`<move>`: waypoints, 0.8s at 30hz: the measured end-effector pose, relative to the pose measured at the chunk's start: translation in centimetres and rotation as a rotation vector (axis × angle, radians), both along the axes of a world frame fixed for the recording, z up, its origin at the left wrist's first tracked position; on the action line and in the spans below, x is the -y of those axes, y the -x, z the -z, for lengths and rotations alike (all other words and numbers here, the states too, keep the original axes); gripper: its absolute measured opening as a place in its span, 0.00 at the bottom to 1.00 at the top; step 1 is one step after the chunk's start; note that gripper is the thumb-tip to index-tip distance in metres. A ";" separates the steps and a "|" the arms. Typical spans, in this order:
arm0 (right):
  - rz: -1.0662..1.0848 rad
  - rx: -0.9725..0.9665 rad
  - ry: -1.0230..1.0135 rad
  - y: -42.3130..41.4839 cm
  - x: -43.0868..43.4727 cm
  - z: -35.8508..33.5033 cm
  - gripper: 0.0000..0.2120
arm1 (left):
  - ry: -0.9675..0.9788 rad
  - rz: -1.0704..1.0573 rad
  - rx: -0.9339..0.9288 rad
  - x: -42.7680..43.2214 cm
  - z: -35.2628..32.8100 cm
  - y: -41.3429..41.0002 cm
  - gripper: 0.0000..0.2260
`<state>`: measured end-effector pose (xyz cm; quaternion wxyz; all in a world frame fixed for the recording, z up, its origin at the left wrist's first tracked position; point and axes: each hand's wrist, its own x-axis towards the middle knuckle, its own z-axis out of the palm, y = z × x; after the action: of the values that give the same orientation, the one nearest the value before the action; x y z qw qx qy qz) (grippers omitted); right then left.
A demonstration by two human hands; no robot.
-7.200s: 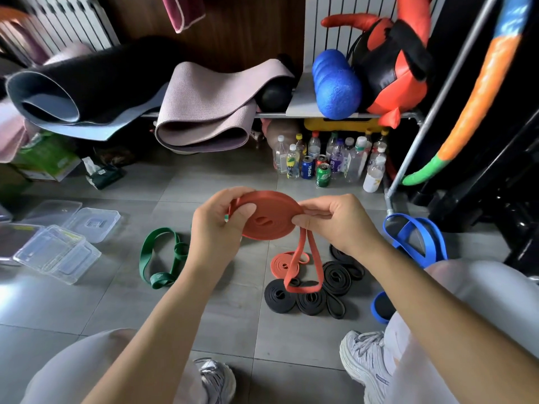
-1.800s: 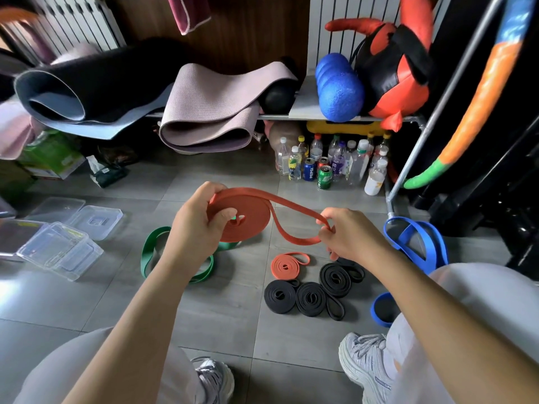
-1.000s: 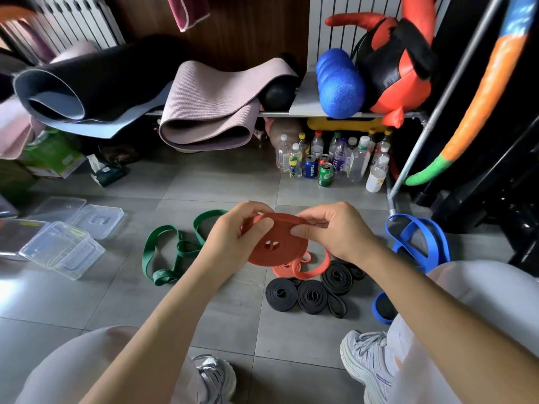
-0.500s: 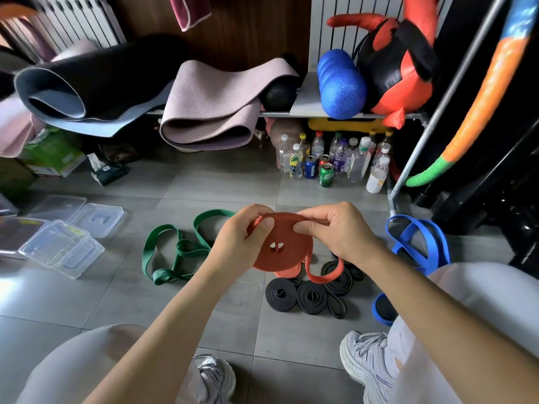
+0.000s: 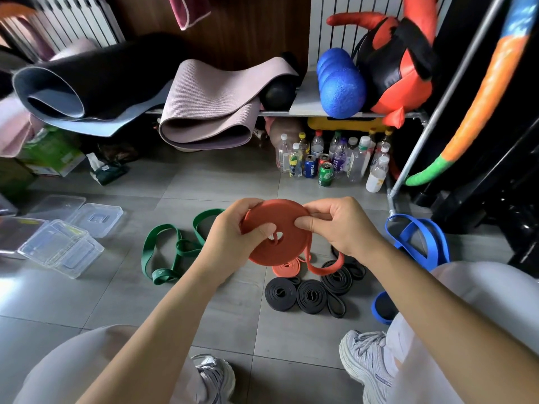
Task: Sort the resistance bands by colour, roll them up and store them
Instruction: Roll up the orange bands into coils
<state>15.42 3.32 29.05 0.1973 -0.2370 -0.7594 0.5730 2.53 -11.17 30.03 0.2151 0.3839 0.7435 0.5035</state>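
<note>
**Q:** What do the two hands hold, and where is it?
**A:** The orange band (image 5: 280,253), wound into a flat coil, is held in the air between them. The left hand (image 5: 233,233) grips the coil's left edge, with its thumb on the face beside the centre hole. The right hand (image 5: 342,225) pinches the right rim, thumb on the face and fingers curled over the top edge. A loose tail (image 5: 320,269) hangs below the right hand and dips toward the floor (image 5: 204,301).

**Q:** How is the band likely to handle?
**A:** It appears light, soft and rubbery. If it is as springy as it looks, the coil would probably loosen once pressure on its faces were released. The best hold is across the flat faces, thumb opposing fingers, with the tail fed onto the rim under slight tension.

**Q:** What lies around the hands?
**A:** A smaller orange roll (image 5: 287,268) lies directly beneath the coil, with black rolls (image 5: 303,298) just nearer the person. An unrolled green band (image 5: 175,249) lies left of the left hand, and a blue band (image 5: 420,240) lies right of the right hand. Clear containers (image 5: 61,249), far left of the left hand, are the probable store.
</note>
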 end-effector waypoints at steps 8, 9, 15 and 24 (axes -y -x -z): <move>0.016 0.022 0.107 0.3 -0.3 0.0 0.12 | -0.035 -0.102 0.053 -0.3 -0.3 0.1 0.14; 0.012 0.029 0.101 0.3 -0.3 0.0 0.12 | -0.051 -0.121 0.077 -0.3 -0.4 0.2 0.13; 0.039 0.101 -0.076 0.4 -0.6 0.3 0.11 | -0.120 -0.182 0.142 -0.1 -0.7 0.5 0.14; 0.026 0.171 0.046 0.2 -0.6 0.0 0.10 | -0.161 -0.141 0.171 0.0 -1.0 0.2 0.12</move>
<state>15.21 3.92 29.07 0.1337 -0.2993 -0.7569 0.5654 2.37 -11.19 31.01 0.2104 0.3026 0.7049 0.6061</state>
